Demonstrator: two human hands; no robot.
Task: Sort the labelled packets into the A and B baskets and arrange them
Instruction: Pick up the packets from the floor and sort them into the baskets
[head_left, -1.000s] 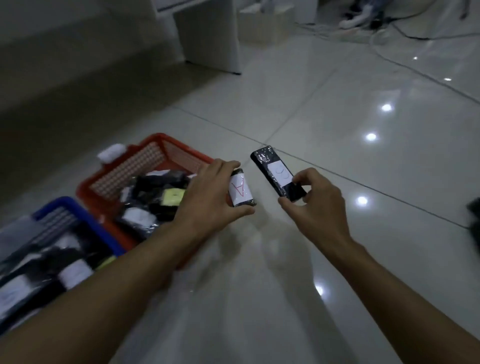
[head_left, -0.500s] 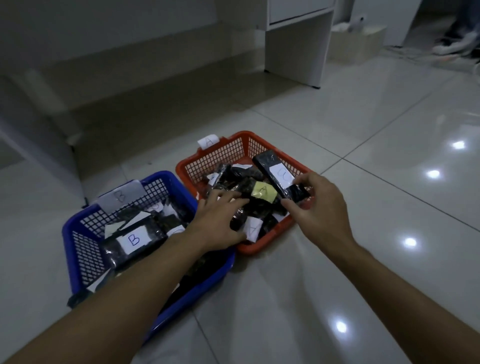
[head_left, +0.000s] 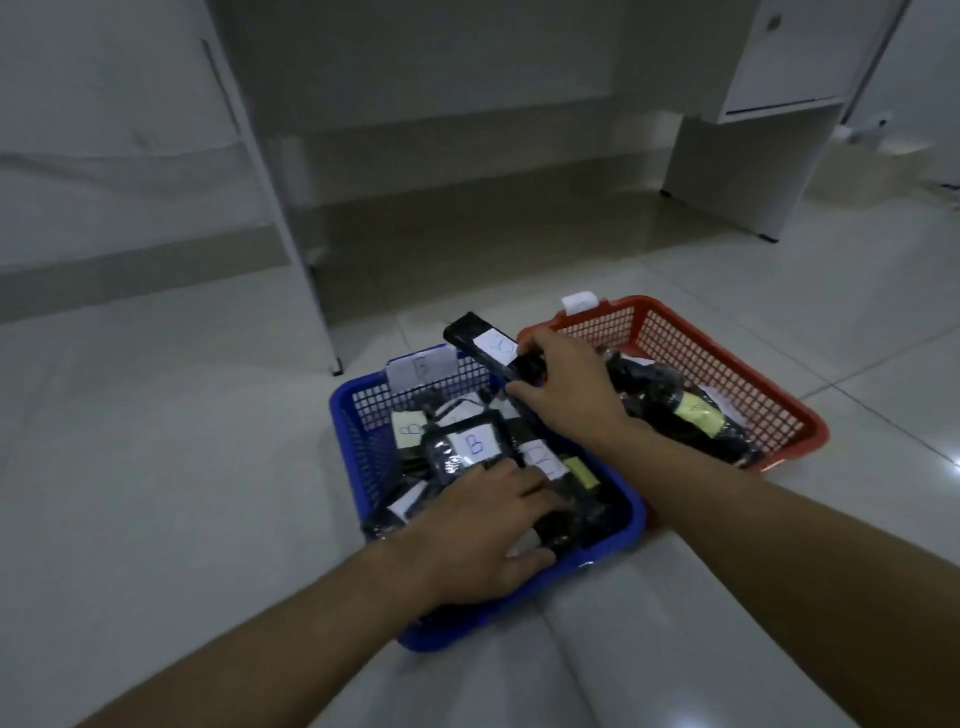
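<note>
A blue basket (head_left: 358, 441) with a B tag on its far rim holds several black packets with white and yellow labels. To its right stands a red basket (head_left: 769, 400) with more black packets. My right hand (head_left: 566, 395) grips a long black packet (head_left: 480, 345) with a white B label, held above the far side of the blue basket. My left hand (head_left: 483, 535) lies flat with spread fingers on the packets at the near side of the blue basket, just below a packet labelled B (head_left: 470, 447).
Both baskets sit side by side on a glossy white tile floor (head_left: 182, 493). A white furniture leg (head_left: 291, 218) stands behind the blue basket on the left, and a white cabinet (head_left: 753, 156) is at the back right.
My left hand put the A packet into the red basket, then moved onto the blue basket's packets. My right hand carried the B packet from over the red basket to over the blue one.
</note>
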